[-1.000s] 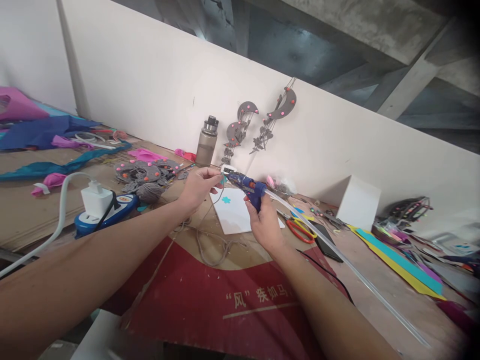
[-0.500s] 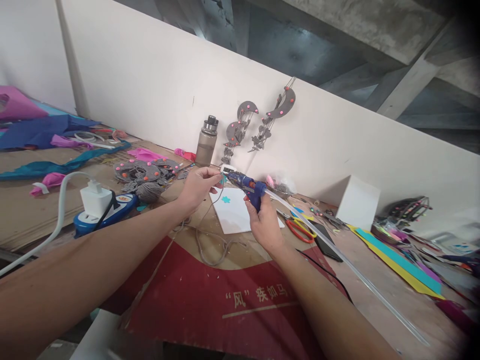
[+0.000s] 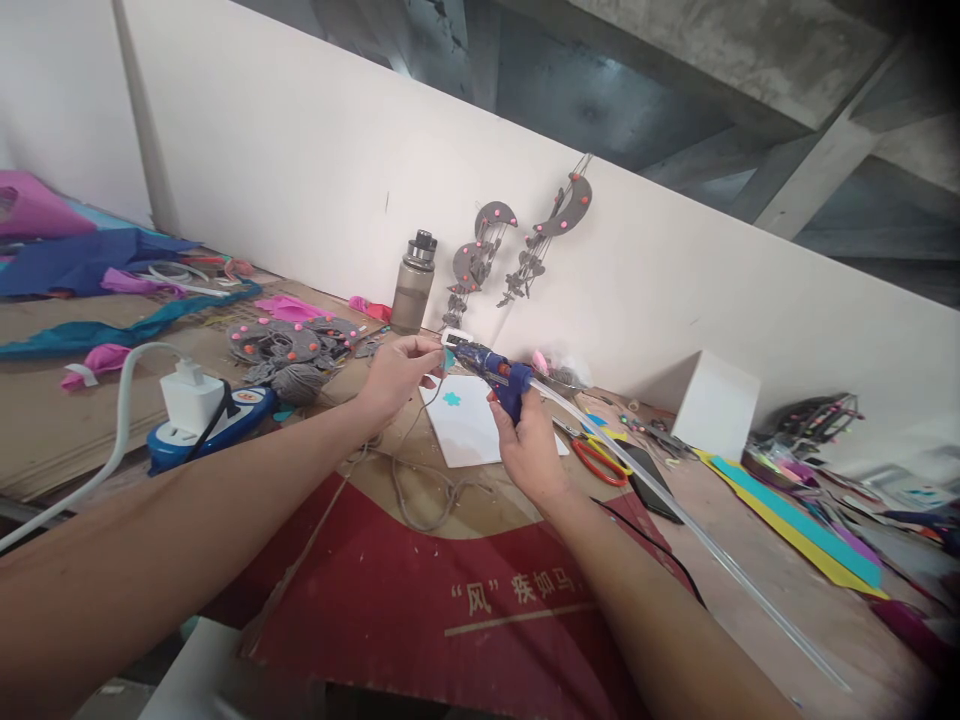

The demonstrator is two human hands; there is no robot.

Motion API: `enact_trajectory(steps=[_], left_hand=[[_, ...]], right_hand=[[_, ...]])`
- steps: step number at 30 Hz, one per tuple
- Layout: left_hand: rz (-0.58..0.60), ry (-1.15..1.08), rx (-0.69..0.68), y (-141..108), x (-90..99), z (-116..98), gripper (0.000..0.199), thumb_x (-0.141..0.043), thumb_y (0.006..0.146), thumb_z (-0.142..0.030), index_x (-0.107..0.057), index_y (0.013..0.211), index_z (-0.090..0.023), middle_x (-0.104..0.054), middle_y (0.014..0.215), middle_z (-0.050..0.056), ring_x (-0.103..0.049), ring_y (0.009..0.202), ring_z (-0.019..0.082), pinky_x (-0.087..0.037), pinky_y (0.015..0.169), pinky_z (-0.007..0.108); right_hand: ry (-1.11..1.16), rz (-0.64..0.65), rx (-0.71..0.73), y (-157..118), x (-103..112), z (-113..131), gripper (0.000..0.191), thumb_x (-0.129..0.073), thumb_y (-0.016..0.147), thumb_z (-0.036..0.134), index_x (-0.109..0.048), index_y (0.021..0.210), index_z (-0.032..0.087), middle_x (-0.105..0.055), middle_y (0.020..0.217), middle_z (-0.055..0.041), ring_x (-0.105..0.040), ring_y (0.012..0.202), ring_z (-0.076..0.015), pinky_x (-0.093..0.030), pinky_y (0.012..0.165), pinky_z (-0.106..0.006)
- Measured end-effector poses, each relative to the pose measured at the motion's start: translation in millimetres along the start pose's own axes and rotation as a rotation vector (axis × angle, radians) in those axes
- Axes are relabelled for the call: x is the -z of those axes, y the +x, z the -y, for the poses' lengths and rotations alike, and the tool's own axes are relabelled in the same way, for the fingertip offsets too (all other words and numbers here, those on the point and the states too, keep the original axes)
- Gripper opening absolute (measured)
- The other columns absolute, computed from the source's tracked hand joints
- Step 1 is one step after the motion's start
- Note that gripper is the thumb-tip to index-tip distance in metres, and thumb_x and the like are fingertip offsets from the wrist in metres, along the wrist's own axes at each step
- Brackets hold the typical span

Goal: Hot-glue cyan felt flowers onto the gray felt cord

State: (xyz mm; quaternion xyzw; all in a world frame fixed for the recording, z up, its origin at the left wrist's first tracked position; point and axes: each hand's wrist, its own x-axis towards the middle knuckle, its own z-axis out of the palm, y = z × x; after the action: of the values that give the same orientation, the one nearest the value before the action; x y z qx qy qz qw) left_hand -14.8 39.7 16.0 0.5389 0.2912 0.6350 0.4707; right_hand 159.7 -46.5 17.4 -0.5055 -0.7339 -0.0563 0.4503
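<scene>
My right hand (image 3: 531, 440) is wrapped round a blue hot glue gun (image 3: 491, 368), with a long clear glue stick (image 3: 675, 505) running out of its back. The gun's nozzle points left and meets the fingertips of my left hand (image 3: 397, 378). Those fingers are pinched on a small teal piece (image 3: 449, 359) and a grey cord (image 3: 401, 490) that hangs in loops onto the cardboard. Whether nozzle and teal piece touch is too small to tell. Below them a teal flower cutout (image 3: 451, 399) lies on a white sheet (image 3: 469, 440).
Orange-handled scissors (image 3: 600, 460) and a dark phone (image 3: 651, 485) lie right of the sheet. A water bottle (image 3: 412, 285) stands at the wall. At left are a blue power strip (image 3: 247, 410) and grey dotted ornaments (image 3: 281, 343). Red printed cardboard (image 3: 420, 610) lies in front.
Both hands stay almost in place. The teal piece at my left fingertips has shifted slightly and shows more plainly, and the glue stick's tail has moved a little left.
</scene>
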Motion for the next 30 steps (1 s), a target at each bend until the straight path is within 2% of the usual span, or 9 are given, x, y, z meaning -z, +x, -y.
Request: enact_trajectory(steps=[12,30], left_hand=[[0.012,-0.011,-0.019,1.1,0.2,4.2,0.019,-0.068,0.065,-0.029,-0.064,0.072,-0.012,-0.061,0.069,0.004,-0.059,0.059,0.012,-0.044,0.045,0.020],[0.020,-0.011,-0.035,-1.2,0.1,1.5,0.017,-0.067,0.065,-0.029,-0.063,0.071,-0.013,-0.061,0.067,0.003,-0.059,0.060,0.013,-0.043,0.046,0.021]], right_hand=[[-0.001,0.002,-0.010,-0.2,-1.0,-1.4,0.034,-0.045,0.088,0.029,-0.047,0.119,0.015,-0.061,0.109,-0.0141,-0.057,0.102,-0.0252,-0.045,0.087,-0.040],[-0.011,0.010,-0.026,-0.2,-0.5,-0.7,0.033,-0.045,0.088,0.031,-0.048,0.117,0.015,-0.061,0.108,-0.0143,-0.057,0.100,-0.0258,-0.044,0.086,-0.040]])
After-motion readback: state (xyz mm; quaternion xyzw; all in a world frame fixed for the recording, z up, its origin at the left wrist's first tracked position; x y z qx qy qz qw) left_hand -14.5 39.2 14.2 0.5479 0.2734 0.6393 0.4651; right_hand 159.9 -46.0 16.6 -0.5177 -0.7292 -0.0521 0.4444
